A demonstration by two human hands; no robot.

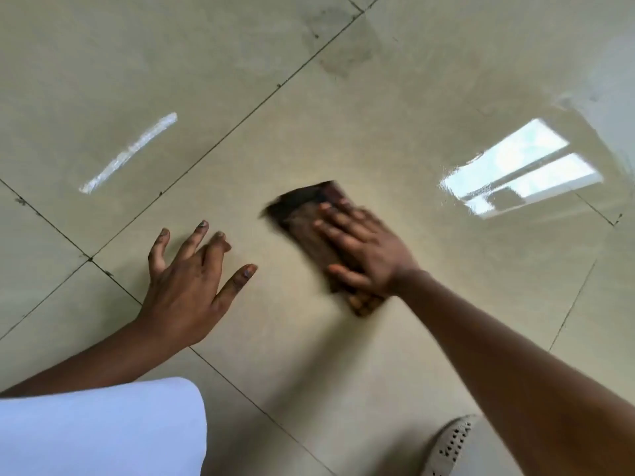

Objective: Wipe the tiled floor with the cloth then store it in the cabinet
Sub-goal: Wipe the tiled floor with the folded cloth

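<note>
The right hand (366, 250) lies flat on a dark cloth (305, 218), blurred at its edges, hiding its near half. The left hand (187, 283) rests splayed, empty, on the tiled floor (378, 115).

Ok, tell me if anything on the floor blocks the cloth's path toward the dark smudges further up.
Nothing visible does. The dark brown folded cloth lies under the right hand; only bare glossy beige tile separates it from the grey smudges.
</note>
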